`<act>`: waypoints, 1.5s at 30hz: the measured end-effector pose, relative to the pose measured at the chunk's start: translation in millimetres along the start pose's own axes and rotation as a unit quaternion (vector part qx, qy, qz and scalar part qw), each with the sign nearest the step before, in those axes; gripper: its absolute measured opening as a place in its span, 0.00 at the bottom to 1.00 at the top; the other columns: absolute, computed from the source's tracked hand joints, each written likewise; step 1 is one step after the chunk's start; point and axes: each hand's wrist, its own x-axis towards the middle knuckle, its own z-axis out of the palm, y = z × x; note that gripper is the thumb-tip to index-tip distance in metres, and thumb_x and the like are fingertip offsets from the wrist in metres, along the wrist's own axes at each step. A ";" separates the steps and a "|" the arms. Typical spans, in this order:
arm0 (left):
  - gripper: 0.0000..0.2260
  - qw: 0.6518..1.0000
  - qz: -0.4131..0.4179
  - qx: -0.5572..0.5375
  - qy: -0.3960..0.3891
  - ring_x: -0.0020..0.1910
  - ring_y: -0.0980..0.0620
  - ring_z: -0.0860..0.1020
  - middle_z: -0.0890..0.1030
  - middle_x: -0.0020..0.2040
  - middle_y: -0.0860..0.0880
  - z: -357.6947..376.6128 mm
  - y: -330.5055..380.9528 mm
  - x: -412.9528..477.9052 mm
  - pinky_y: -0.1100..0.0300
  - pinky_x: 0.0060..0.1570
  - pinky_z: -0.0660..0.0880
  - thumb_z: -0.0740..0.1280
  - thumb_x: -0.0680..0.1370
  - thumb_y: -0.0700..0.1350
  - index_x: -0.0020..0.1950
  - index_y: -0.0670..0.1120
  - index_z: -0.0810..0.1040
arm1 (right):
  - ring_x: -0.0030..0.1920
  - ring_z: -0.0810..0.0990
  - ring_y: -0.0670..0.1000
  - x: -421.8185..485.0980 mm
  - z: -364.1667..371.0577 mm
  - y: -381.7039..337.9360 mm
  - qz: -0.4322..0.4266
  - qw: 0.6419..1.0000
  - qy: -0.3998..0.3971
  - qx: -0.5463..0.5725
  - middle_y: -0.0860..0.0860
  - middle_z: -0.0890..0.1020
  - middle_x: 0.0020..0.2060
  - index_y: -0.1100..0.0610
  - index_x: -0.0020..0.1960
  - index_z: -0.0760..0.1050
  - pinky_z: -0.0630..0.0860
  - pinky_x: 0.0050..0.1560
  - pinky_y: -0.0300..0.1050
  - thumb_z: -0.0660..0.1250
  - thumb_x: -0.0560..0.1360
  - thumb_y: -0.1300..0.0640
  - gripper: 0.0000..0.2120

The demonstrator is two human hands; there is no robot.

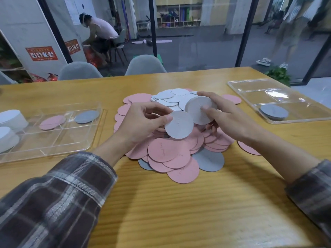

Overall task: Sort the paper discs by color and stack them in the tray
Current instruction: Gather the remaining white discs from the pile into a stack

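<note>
A heap of pink, white and grey paper discs (168,151) lies mid-table. My left hand (143,122) pinches one white disc (179,124) above the heap. My right hand (227,117) grips a thick stack of white discs (198,109), tilted on edge, right beside that single disc. The clear tray on the left (53,147) holds a pink disc (52,122), a grey disc (86,116) and white stacks (10,119) at its left end. A second clear tray (293,120) at the right holds grey discs (273,111).
The wooden table (179,203) stretches bare toward me. Two grey chairs (145,66) stand at its far edge. Behind a glass wall a person sits bent over on a chair, and a potted plant (278,74) stands at the far right.
</note>
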 end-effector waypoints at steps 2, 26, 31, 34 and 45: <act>0.03 1.000 0.005 0.006 0.007 0.39 0.52 0.85 0.86 0.43 0.46 8.5 -1.0 -1.6 0.59 0.38 0.83 0.76 0.76 0.35 0.50 0.39 0.86 | 0.35 0.80 0.52 -1.6 2.2 -2.5 0.012 0.999 -0.019 0.042 0.54 0.81 0.50 0.36 0.69 0.71 0.75 0.37 0.45 0.59 0.83 0.51 0.17; 0.09 0.923 0.115 0.363 0.051 0.45 0.59 0.79 0.81 0.48 0.53 5.0 -20.5 11.9 0.67 0.48 0.73 0.76 0.77 0.53 0.51 0.49 0.85 | 0.65 0.72 0.45 -6.3 0.8 -2.5 -0.061 0.991 0.001 -0.122 0.41 0.75 0.66 0.43 0.77 0.63 0.69 0.65 0.43 0.63 0.83 0.52 0.24; 0.23 0.901 0.089 0.423 0.017 0.55 0.49 0.77 0.80 0.54 0.51 2.9 -21.7 10.2 0.48 0.61 0.74 0.76 0.74 0.59 0.66 0.50 0.82 | 0.46 0.73 0.35 -4.4 1.4 1.9 -0.054 0.993 0.004 -0.106 0.34 0.73 0.52 0.39 0.75 0.66 0.66 0.47 0.31 0.64 0.82 0.52 0.22; 0.21 0.906 0.092 0.412 0.012 0.54 0.51 0.77 0.79 0.54 0.52 4.4 -16.4 9.1 0.56 0.59 0.72 0.78 0.73 0.55 0.64 0.50 0.84 | 0.51 0.80 0.45 -3.0 0.2 5.7 -0.046 0.994 0.013 -0.093 0.40 0.77 0.57 0.38 0.73 0.67 0.72 0.49 0.39 0.64 0.81 0.50 0.22; 0.13 0.994 0.064 0.092 -0.012 0.44 0.55 0.82 0.83 0.51 0.45 3.8 -1.9 5.9 0.64 0.44 0.79 0.74 0.78 0.36 0.58 0.49 0.87 | 0.42 0.84 0.54 -5.0 -0.9 1.1 0.003 0.999 0.030 -0.029 0.49 0.79 0.57 0.37 0.71 0.69 0.82 0.47 0.49 0.63 0.82 0.53 0.20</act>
